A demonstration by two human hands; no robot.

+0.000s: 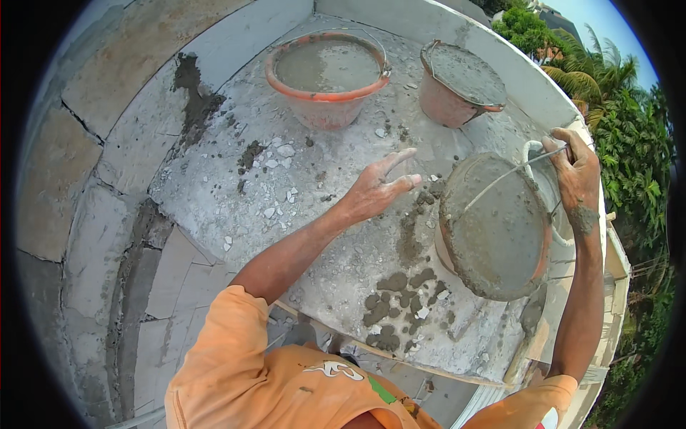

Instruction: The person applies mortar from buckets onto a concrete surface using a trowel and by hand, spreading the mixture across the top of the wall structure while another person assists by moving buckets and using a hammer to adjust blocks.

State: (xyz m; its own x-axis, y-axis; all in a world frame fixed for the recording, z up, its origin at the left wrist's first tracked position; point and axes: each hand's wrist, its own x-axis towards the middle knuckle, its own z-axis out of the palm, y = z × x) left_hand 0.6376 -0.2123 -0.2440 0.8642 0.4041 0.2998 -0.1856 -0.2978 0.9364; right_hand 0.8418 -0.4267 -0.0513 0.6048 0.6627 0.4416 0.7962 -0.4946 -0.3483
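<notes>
A bucket [445, 250] with an orange, mortar-caked rim stands at the right of the raised slab, filled with wet grey mortar [500, 232]. My right hand [575, 164] is closed round its wire handle [496, 181], lifted toward the right side. Grey mortar smears that wrist. My left hand [382, 184] is held over the slab, left of this bucket. Its fingers are stretched out, apart from the bucket, and nothing is in them.
Farther back stand a wide orange bucket [321, 113] and a smaller bucket [439, 100], both with grey mix. Rubble [275, 161] and wet mortar clumps [400, 300] lie on the slab [314, 250]. A white curved tube [527, 151] lies beside a low wall [532, 82].
</notes>
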